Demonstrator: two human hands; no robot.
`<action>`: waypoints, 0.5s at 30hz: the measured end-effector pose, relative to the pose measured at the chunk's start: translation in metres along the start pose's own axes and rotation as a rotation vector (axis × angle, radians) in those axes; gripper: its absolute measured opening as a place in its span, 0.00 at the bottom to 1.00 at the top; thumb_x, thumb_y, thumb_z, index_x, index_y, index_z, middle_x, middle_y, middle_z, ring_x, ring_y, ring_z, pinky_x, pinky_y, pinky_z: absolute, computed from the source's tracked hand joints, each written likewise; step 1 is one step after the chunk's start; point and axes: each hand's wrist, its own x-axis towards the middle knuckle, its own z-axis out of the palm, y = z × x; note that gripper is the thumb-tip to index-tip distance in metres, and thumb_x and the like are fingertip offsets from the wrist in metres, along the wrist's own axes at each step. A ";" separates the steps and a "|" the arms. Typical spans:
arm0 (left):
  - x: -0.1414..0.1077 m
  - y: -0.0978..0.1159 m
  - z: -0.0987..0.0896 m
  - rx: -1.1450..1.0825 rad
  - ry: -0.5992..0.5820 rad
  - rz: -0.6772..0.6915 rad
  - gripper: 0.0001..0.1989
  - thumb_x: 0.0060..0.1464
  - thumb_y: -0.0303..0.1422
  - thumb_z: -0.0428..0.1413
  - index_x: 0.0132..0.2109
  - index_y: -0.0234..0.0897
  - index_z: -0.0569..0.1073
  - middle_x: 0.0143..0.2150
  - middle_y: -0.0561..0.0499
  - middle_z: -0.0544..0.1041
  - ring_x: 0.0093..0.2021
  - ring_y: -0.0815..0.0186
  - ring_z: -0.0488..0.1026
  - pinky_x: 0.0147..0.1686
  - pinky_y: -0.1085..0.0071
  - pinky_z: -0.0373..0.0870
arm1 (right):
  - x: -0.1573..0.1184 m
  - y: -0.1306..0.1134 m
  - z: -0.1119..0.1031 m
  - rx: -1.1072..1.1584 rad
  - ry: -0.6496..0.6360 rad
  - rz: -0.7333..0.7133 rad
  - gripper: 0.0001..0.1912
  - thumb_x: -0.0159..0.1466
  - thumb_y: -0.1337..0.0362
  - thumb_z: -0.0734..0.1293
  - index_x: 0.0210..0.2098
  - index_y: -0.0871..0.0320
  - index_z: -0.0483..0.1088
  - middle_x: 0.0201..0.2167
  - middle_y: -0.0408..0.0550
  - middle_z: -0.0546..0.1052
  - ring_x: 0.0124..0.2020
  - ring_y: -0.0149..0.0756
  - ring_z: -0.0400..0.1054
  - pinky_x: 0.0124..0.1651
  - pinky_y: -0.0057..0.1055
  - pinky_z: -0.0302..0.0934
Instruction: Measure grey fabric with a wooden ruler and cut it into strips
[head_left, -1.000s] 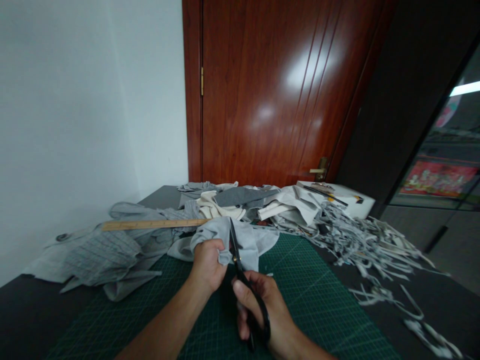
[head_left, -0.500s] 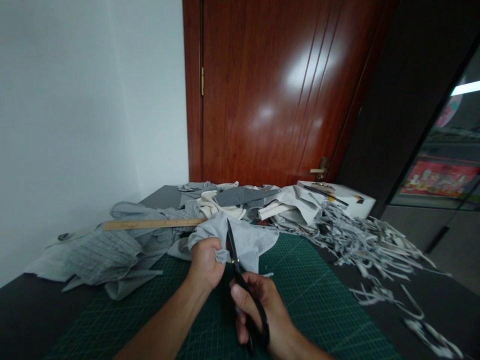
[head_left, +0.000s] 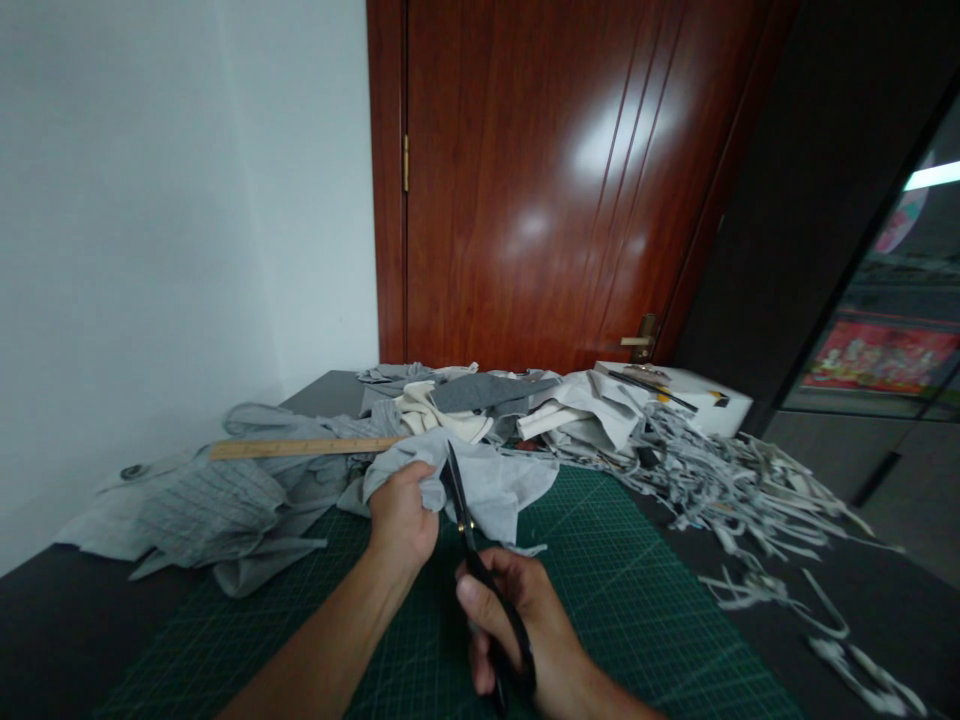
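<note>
Scissors [head_left: 480,580]: gripped by right hand [head_left: 525,625], blades into grey cloth [head_left: 487,480].
Left hand [head_left: 401,520]: pinching cloth at scissors' 10 o'clock.
Ruler [head_left: 300,448]: cloth's 9 o'clock.

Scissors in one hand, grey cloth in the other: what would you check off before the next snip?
1. Grip on the scissors: ok, right hand has fingers through the black handles.
2. Grey cloth held firm: ok, left hand bunches it just left of the blades.
3. Left hand's fingers away from the blades: cannot tell, they sit very close and the cloth hides them.
4. Cutting mat beneath the work: ok, the green grid lies under both hands.
5. Wooden ruler out of the way: ok, it rests on the cloth pile to the left.
6. Cut strips clear of the blades: ok, heaped to the right.
</note>
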 end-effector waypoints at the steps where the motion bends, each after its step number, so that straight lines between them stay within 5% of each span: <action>1: 0.002 -0.001 -0.001 0.010 0.010 0.017 0.17 0.31 0.12 0.56 0.26 0.37 0.66 0.22 0.62 0.71 0.22 0.70 0.75 0.28 0.76 0.73 | 0.000 0.000 0.000 -0.001 0.000 0.003 0.40 0.50 0.29 0.75 0.39 0.59 0.68 0.12 0.33 0.68 0.09 0.27 0.62 0.13 0.21 0.54; 15: 0.003 0.000 -0.003 0.051 -0.029 -0.017 0.17 0.28 0.13 0.55 0.27 0.37 0.66 0.21 0.61 0.71 0.18 0.70 0.71 0.22 0.76 0.68 | -0.001 0.001 0.000 0.018 0.007 0.006 0.39 0.51 0.30 0.75 0.38 0.59 0.67 0.13 0.32 0.68 0.10 0.27 0.62 0.14 0.21 0.55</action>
